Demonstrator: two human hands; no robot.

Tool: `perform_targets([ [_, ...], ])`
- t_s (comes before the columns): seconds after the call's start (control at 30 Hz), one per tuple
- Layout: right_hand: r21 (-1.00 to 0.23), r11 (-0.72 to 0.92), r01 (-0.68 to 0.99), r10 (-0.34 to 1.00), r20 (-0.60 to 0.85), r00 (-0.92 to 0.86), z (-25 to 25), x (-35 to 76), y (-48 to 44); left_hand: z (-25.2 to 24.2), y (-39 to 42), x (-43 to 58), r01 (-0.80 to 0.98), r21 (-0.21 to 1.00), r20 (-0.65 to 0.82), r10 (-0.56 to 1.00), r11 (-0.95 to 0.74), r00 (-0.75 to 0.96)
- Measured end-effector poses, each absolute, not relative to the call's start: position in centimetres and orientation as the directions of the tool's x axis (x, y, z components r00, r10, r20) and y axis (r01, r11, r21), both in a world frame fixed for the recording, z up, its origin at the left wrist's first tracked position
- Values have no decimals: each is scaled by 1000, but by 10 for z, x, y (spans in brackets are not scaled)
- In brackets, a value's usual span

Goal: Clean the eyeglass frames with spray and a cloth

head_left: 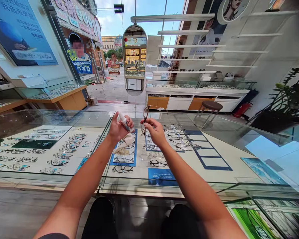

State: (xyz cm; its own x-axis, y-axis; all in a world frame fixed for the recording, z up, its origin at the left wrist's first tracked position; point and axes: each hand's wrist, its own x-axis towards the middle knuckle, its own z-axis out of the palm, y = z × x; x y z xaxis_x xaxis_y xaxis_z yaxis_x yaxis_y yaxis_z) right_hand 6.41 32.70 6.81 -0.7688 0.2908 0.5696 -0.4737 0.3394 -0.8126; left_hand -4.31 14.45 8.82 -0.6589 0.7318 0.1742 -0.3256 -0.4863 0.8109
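My left hand [118, 128] is closed around a small white bottle [124, 121], its narrow tip pointing up and to the left. To the right of it, my right hand [154, 132] pinches a pair of eyeglasses [146, 113] by the front frame. The glasses are held on edge, one lens above the other, with a temple reaching out to the right. Both hands are above the glass counter top [139, 182]. A crumpled beige cloth [124, 145] lies below my left hand, over a blue-edged display card.
Rows of eyeglasses [71, 146] fill the display case on the left; more frames [181, 139] lie on the right. Beyond the counter are an oval mirror [135, 59], a round stool [211, 105], wall shelves [189, 59] and a potted plant [281, 103].
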Motion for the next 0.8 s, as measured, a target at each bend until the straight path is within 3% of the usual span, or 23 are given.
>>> perform_targets([
  [0.13, -841, 249, -480, 242, 534, -811, 70, 65, 325, 84, 147, -45, -249, 850, 221, 743, -464, -632],
  [0.37, -889, 155, -430, 125, 450, -884, 72, 66, 323, 64, 158, -51, 169, 936, 336, 637, -310, -693],
  [0.53, -914, 89, -396, 37, 400, -916, 71, 65, 319, 55, 158, -54, 399, 898, 430, 570, -186, -701],
  [0.8, -927, 59, -370, -11, 370, -929, 70, 65, 316, 61, 155, -50, 539, 831, 524, 520, -139, -674],
])
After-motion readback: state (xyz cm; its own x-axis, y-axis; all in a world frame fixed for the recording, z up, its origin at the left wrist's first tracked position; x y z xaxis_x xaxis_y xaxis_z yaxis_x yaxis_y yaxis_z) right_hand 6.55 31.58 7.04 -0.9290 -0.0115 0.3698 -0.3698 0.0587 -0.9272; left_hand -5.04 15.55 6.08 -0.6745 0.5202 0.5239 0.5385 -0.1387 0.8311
